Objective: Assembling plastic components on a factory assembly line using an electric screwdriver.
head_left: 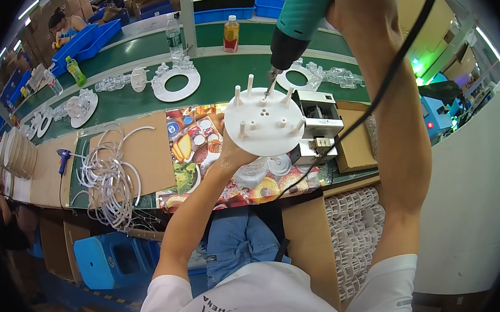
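Note:
My left hand [237, 150] holds a round white plastic disc [268, 139] with several upright pegs and small holes, tilted toward me over the work surface. Most of the fingers are hidden beneath the disc. At the top, my right hand [358, 16] is wrapped round a teal and black power drill [301, 14], partly cut off by the frame edge. The drill points down, its bit tip at the far part of the disc between the pegs. Whether a screw sits under the tip is too small to tell.
A printed mat [195, 146] lies below the disc. A metal fixture [320, 123] stands right of it. Coiled clear tubing [112, 175] and a blue glue gun [63, 160] lie left. White rings [176, 85] rest on the green conveyor [120, 97]. A black cable [405, 48] crosses the right arm.

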`<action>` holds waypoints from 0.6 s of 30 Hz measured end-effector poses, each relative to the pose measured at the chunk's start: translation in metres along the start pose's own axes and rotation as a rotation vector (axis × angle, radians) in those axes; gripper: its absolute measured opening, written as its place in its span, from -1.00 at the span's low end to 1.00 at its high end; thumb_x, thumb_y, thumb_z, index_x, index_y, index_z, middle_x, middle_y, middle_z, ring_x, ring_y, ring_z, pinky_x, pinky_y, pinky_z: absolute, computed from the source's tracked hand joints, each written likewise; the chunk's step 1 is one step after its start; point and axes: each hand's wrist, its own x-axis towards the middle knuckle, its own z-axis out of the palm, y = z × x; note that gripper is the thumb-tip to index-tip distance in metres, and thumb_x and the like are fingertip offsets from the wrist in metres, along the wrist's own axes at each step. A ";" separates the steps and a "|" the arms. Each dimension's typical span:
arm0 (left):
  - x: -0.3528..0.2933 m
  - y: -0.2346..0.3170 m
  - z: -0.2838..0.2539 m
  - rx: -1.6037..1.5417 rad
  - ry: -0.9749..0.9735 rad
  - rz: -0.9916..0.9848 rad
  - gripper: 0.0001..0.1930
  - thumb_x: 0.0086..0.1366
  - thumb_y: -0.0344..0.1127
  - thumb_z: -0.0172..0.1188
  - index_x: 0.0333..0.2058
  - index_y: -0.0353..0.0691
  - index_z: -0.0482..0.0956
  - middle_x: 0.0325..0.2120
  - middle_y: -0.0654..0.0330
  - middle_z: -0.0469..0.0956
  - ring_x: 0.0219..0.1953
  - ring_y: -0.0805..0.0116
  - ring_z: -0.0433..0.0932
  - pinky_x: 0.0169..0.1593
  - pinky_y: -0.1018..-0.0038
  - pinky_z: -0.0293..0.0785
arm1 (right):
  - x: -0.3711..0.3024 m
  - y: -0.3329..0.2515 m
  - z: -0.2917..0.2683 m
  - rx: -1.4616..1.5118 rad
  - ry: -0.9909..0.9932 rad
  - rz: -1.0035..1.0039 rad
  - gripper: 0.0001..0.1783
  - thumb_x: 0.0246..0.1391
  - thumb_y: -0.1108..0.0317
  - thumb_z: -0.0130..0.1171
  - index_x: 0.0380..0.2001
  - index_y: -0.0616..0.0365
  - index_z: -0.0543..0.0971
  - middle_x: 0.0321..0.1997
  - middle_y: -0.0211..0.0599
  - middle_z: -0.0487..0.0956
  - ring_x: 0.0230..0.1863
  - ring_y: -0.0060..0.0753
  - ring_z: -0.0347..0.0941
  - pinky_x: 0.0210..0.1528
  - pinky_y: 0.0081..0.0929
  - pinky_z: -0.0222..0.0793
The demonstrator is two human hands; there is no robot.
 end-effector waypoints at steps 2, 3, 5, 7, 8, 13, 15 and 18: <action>0.001 -0.002 -0.003 0.076 -0.034 0.034 -0.17 -0.24 -0.14 0.46 0.04 -0.25 0.29 -0.06 0.04 0.41 0.00 0.13 0.39 0.10 0.25 0.25 | 0.000 0.001 0.001 -0.012 -0.005 0.008 -0.78 -0.03 0.31 0.11 -0.42 0.27 0.45 -0.54 -0.27 0.46 -0.72 -0.56 0.35 -0.70 -0.58 0.31; 0.001 -0.001 -0.004 0.152 -0.069 0.069 -0.18 -0.25 -0.14 0.46 0.03 -0.25 0.30 -0.06 0.03 0.41 -0.02 0.12 0.40 0.09 0.24 0.26 | -0.001 0.000 0.003 -0.020 0.022 0.043 -0.80 -0.03 0.33 0.11 -0.43 0.28 0.45 -0.56 -0.28 0.46 -0.73 -0.55 0.35 -0.71 -0.58 0.30; 0.001 0.000 -0.004 0.208 -0.045 0.110 -0.18 -0.25 -0.14 0.46 0.03 -0.24 0.31 -0.07 0.03 0.42 -0.02 0.11 0.41 0.08 0.24 0.27 | -0.002 0.001 0.005 -0.029 0.050 0.076 -0.81 -0.04 0.35 0.11 -0.45 0.29 0.45 -0.57 -0.29 0.45 -0.73 -0.55 0.34 -0.71 -0.59 0.29; 0.001 0.001 -0.003 0.262 -0.023 0.151 -0.19 -0.25 -0.14 0.46 0.03 -0.24 0.31 -0.07 0.03 0.42 -0.03 0.11 0.41 0.08 0.23 0.27 | -0.002 0.003 0.003 -0.022 0.055 0.049 -0.84 -0.03 0.36 0.09 -0.47 0.27 0.45 -0.60 -0.31 0.45 -0.73 -0.56 0.34 -0.72 -0.59 0.28; 0.002 0.002 -0.004 0.235 -0.055 0.118 -0.18 -0.25 -0.14 0.46 0.04 -0.24 0.30 -0.07 0.03 0.42 -0.03 0.11 0.41 0.08 0.23 0.27 | -0.002 0.003 0.001 -0.023 0.058 0.048 -0.84 -0.03 0.36 0.09 -0.47 0.27 0.45 -0.60 -0.31 0.45 -0.73 -0.56 0.34 -0.72 -0.59 0.28; 0.000 0.005 -0.004 0.203 -0.020 0.081 -0.15 -0.25 -0.15 0.46 0.06 -0.25 0.28 -0.06 0.02 0.41 -0.03 0.11 0.41 0.09 0.24 0.26 | -0.002 0.004 -0.002 0.051 -0.031 0.045 -0.87 -0.02 0.39 0.07 -0.49 0.25 0.44 -0.63 -0.33 0.43 -0.73 -0.59 0.34 -0.71 -0.61 0.28; 0.002 0.005 -0.004 0.271 -0.068 0.111 -0.14 -0.24 -0.16 0.46 0.07 -0.27 0.26 -0.05 0.02 0.41 -0.01 0.13 0.41 0.11 0.25 0.26 | -0.003 0.005 -0.003 0.064 -0.034 0.042 -0.87 -0.02 0.39 0.06 -0.50 0.25 0.44 -0.64 -0.34 0.43 -0.72 -0.59 0.34 -0.71 -0.61 0.28; 0.004 0.015 -0.005 0.171 -0.051 0.071 -0.12 -0.23 -0.16 0.46 0.08 -0.28 0.22 -0.04 0.03 0.41 0.00 0.17 0.41 0.12 0.27 0.26 | -0.003 0.007 -0.004 0.082 -0.038 0.041 -0.87 -0.02 0.40 0.06 -0.50 0.25 0.44 -0.65 -0.34 0.43 -0.72 -0.60 0.34 -0.70 -0.62 0.28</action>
